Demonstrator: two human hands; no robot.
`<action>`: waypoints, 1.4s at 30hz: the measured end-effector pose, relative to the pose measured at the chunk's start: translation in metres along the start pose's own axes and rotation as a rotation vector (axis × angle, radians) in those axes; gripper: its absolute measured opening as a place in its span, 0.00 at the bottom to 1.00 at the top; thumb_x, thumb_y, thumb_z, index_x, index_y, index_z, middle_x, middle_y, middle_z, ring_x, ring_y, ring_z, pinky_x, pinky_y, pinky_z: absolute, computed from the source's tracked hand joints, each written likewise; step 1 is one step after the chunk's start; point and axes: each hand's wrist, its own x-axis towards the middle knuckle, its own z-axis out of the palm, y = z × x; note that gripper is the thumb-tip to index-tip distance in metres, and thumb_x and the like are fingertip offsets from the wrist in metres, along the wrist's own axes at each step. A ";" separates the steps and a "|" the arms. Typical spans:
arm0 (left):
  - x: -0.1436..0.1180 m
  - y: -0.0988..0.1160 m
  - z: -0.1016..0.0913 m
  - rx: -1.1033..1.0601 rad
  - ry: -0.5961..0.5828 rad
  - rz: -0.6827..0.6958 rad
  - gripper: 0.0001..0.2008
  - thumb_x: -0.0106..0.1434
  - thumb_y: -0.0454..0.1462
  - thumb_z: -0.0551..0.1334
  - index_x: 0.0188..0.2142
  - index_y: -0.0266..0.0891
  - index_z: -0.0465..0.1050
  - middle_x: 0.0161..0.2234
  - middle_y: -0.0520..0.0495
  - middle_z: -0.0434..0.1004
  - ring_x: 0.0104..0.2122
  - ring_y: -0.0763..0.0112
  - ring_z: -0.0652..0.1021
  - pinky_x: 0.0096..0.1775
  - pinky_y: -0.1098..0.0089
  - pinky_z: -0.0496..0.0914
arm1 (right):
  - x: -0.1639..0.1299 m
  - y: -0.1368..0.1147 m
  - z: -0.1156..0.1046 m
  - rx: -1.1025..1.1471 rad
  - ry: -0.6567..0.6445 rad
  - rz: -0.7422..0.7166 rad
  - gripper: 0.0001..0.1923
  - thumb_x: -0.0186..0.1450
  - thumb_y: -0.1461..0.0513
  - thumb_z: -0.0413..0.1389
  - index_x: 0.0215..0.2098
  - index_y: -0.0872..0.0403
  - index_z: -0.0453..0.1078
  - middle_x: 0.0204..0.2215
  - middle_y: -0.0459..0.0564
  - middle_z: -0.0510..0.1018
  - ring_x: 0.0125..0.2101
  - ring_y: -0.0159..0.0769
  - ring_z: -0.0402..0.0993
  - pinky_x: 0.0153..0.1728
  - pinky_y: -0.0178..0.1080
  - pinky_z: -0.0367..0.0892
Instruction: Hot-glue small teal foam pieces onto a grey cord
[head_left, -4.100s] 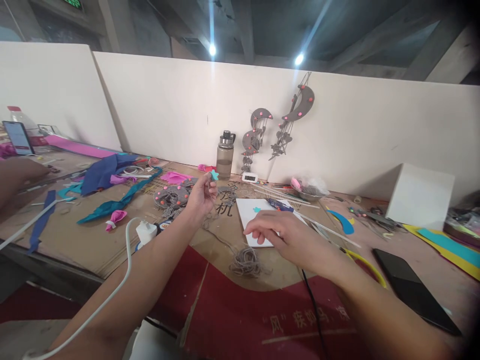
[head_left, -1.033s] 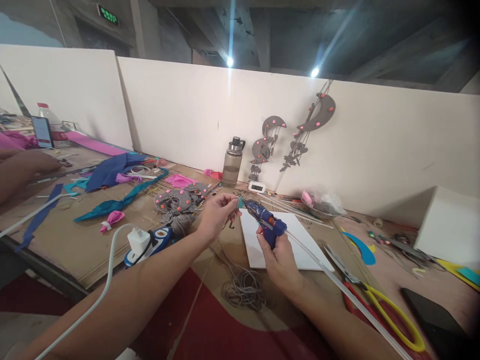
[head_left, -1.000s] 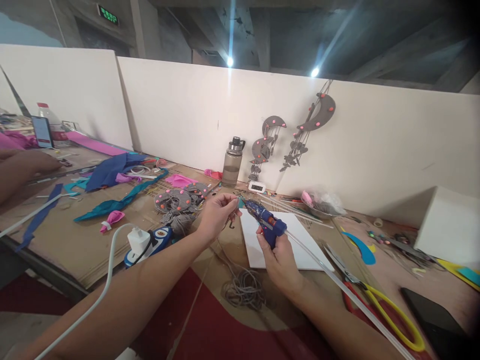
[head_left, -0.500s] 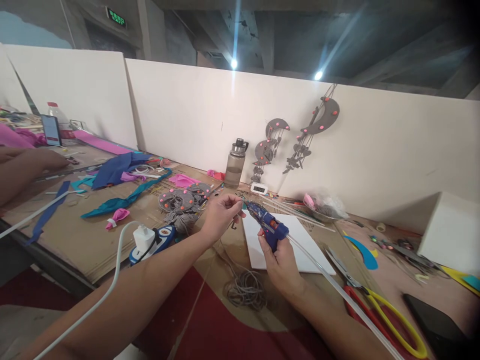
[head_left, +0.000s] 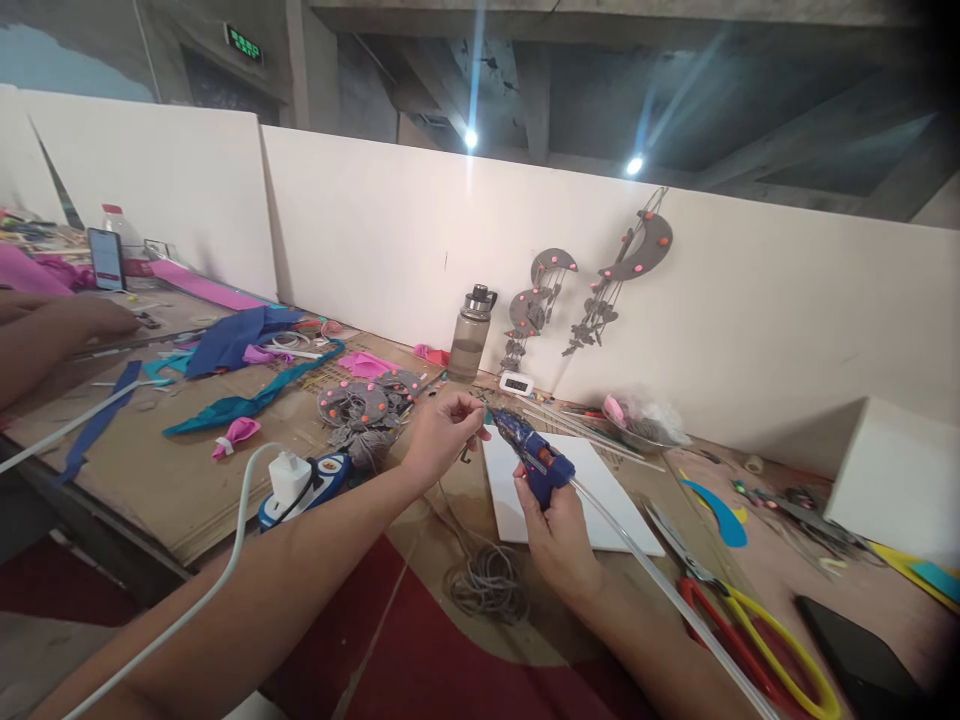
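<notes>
Both hands hang over a broad table covered in brown cardboard (head_left: 187,480): the left hand (head_left: 446,430) pinches something tiny, the right hand (head_left: 559,530) wraps round a grip. Beneath the right lies a flat, square white board (head_left: 600,476); beside it, long metal scissors with red and yellow handles (head_left: 701,573). From where I stand, the grip belongs to a dark blue plastic glue gun (head_left: 536,450), a long translucent glue stick (head_left: 646,562) trailing from its back. Nearer the body sits a loose coil of grey yarn (head_left: 491,587). Smallest is the scrap of teal material (head_left: 487,412) between the left fingertips, right at the nozzle; whether they touch, I cannot tell. If that nozzle is hot, a slip could burn those fingertips, and the trailing stick could catch on the scissors. The board's near edge runs under the right wrist; the easiest room to move looks to be upward.
</notes>
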 end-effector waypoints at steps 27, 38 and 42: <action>-0.002 0.008 0.002 -0.054 0.020 -0.012 0.10 0.55 0.40 0.64 0.29 0.35 0.68 0.22 0.53 0.70 0.22 0.72 0.77 0.19 0.75 0.67 | -0.001 -0.003 0.001 0.012 0.016 0.018 0.18 0.66 0.54 0.49 0.48 0.56 0.65 0.47 0.60 0.73 0.49 0.45 0.69 0.52 0.52 0.64; -0.001 0.005 0.003 -0.082 0.021 -0.005 0.09 0.55 0.40 0.63 0.29 0.36 0.67 0.21 0.53 0.70 0.21 0.74 0.75 0.19 0.76 0.66 | -0.001 -0.001 0.001 0.006 -0.010 0.013 0.18 0.67 0.54 0.48 0.49 0.56 0.65 0.46 0.59 0.73 0.48 0.44 0.69 0.51 0.50 0.64; -0.001 0.002 0.003 -0.067 0.013 -0.014 0.09 0.55 0.39 0.63 0.30 0.36 0.68 0.22 0.53 0.70 0.21 0.73 0.76 0.19 0.76 0.67 | -0.001 0.000 0.001 0.004 -0.016 0.017 0.18 0.67 0.54 0.48 0.50 0.56 0.64 0.46 0.58 0.73 0.48 0.44 0.69 0.51 0.50 0.64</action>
